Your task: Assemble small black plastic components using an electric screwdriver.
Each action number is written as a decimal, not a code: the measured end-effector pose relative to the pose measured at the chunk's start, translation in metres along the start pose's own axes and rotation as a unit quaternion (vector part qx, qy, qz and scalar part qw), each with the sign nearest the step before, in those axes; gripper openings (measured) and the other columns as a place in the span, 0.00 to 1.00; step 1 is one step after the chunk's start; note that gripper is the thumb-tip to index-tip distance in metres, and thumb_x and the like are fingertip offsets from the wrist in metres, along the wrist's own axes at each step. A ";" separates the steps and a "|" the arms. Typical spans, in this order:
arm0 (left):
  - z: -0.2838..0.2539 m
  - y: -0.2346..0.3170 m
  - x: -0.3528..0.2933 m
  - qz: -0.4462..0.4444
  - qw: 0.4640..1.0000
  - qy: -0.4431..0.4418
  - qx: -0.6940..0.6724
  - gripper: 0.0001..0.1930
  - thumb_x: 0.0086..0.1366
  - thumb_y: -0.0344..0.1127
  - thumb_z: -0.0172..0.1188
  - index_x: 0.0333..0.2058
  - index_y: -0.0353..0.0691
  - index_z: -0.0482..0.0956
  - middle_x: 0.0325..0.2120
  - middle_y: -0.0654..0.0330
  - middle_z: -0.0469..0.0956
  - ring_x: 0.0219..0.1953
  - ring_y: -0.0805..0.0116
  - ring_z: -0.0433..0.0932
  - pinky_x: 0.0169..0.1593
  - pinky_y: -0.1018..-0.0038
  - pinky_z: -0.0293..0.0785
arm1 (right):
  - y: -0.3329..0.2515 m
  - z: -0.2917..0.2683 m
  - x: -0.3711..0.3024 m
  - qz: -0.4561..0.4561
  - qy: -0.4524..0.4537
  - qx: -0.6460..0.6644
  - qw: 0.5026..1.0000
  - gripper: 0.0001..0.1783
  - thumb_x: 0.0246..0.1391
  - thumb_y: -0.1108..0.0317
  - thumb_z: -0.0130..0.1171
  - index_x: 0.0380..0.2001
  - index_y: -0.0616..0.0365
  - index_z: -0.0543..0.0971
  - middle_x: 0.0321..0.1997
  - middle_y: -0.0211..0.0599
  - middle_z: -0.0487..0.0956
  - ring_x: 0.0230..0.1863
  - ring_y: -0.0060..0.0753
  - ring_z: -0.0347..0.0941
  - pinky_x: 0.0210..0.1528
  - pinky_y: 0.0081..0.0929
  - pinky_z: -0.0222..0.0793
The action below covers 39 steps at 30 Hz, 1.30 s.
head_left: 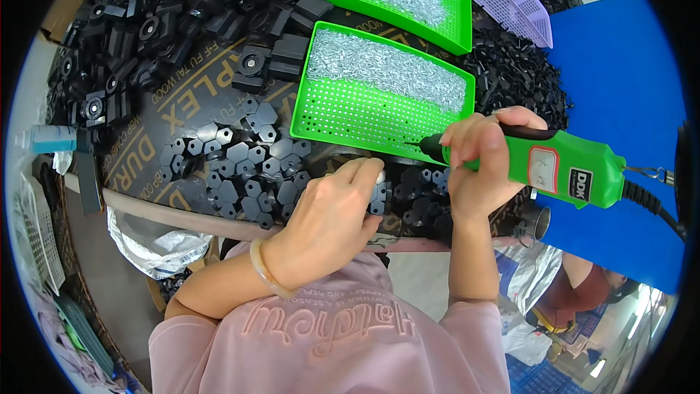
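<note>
My right hand (477, 164) is wrapped round a green electric screwdriver (565, 168) with a black cable. The driver's dark nose points left, its tip over the near right edge of the perforated green tray (343, 113). Silver screws (394, 69) lie heaped in the far half of that tray. My left hand (335, 208) is closed at the table's near edge, with its fingertips curled down and together. What they hold, if anything, is hidden from view. Flat grey hexagonal plates (251, 168) lie to its left, and darker pieces (419, 193) lie between the two hands.
A second green tray (456, 18) of screws stands behind the first, with a lilac basket (510, 0) beside it. Black blocky parts (168, 29) cover the far left. Small black pieces (514, 69) are piled at right, near a blue surface (620, 87). Another person (580, 292) sits lower right.
</note>
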<state>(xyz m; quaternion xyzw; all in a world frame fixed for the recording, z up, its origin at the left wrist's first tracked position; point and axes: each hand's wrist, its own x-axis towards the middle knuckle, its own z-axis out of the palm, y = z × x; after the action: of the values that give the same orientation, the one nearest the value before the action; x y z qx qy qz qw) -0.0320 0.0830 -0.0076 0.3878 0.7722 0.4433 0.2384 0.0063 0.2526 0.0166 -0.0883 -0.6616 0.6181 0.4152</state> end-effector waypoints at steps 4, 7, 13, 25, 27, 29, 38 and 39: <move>0.004 -0.002 0.001 0.010 1.000 0.021 -0.009 0.29 0.44 0.23 0.69 0.48 0.30 0.69 0.36 0.47 0.76 0.24 0.56 0.78 0.29 0.66 0.75 | 0.002 0.002 -0.001 0.006 0.013 -0.014 1.000 0.14 0.53 0.74 0.53 0.41 0.61 0.62 0.14 0.31 0.63 0.12 0.26 0.58 0.20 0.30 0.64; 0.011 -0.001 0.000 0.010 0.999 0.035 -0.019 0.29 0.44 0.22 0.68 0.48 0.30 0.69 0.36 0.46 0.75 0.23 0.56 0.77 0.29 0.65 0.75 | 0.003 -0.001 -0.002 -0.003 0.010 -0.008 1.000 0.14 0.53 0.73 0.53 0.40 0.61 0.62 0.14 0.31 0.62 0.12 0.26 0.59 0.21 0.30 0.64; 0.009 -0.002 -0.001 0.012 0.999 0.029 -0.011 0.30 0.44 0.22 0.67 0.49 0.30 0.69 0.36 0.45 0.76 0.24 0.53 0.78 0.30 0.64 0.75 | -0.031 -0.007 -0.002 -0.024 -0.069 0.102 0.992 0.17 0.58 0.68 0.57 0.44 0.56 0.60 0.16 0.31 0.67 0.13 0.26 0.64 0.21 0.30 0.68; 0.004 -0.001 0.003 -0.004 1.000 -0.005 -0.008 0.30 0.43 0.22 0.66 0.48 0.32 0.68 0.33 0.44 0.75 0.31 0.45 0.77 0.33 0.60 0.74 | -0.054 -0.007 -0.038 0.030 -0.222 0.166 0.960 0.27 0.40 0.85 0.65 0.44 0.62 0.65 0.19 0.38 0.73 0.18 0.34 0.69 0.28 0.36 0.70; 0.004 0.000 0.003 -0.002 1.000 -0.005 -0.002 0.30 0.43 0.23 0.66 0.48 0.32 0.68 0.33 0.44 0.75 0.32 0.44 0.77 0.34 0.59 0.74 | -0.054 -0.007 -0.037 0.022 -0.235 0.173 0.956 0.27 0.39 0.86 0.65 0.44 0.62 0.65 0.19 0.38 0.73 0.18 0.34 0.69 0.28 0.36 0.71; 0.004 0.001 0.003 0.014 1.000 0.002 0.009 0.31 0.42 0.24 0.67 0.49 0.33 0.68 0.34 0.43 0.75 0.34 0.42 0.76 0.36 0.58 0.74 | -0.055 -0.006 -0.035 0.017 -0.250 0.180 0.951 0.28 0.39 0.86 0.65 0.44 0.62 0.65 0.19 0.38 0.73 0.18 0.34 0.70 0.27 0.36 0.71; 0.005 0.000 0.003 0.044 0.998 0.013 0.035 0.24 0.42 0.23 0.67 0.39 0.27 0.66 0.32 0.44 0.73 0.33 0.43 0.76 0.35 0.59 0.76 | -0.057 -0.002 -0.038 0.003 -0.257 0.153 0.954 0.27 0.39 0.86 0.64 0.44 0.63 0.66 0.18 0.36 0.73 0.17 0.33 0.69 0.27 0.35 0.71; 0.005 -0.001 0.003 0.043 0.998 0.014 0.035 0.24 0.42 0.23 0.67 0.39 0.27 0.66 0.32 0.44 0.73 0.33 0.43 0.76 0.35 0.59 0.76 | -0.053 -0.002 -0.039 -0.002 -0.263 0.151 0.953 0.26 0.39 0.85 0.64 0.43 0.63 0.66 0.18 0.36 0.73 0.17 0.33 0.69 0.27 0.34 0.71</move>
<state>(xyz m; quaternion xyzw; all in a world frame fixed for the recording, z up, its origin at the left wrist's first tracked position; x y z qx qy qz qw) -0.0303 0.0883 -0.0110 0.4223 0.7732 0.4313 0.1941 0.0536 0.2182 0.0463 0.1421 -0.6467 0.7113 0.2359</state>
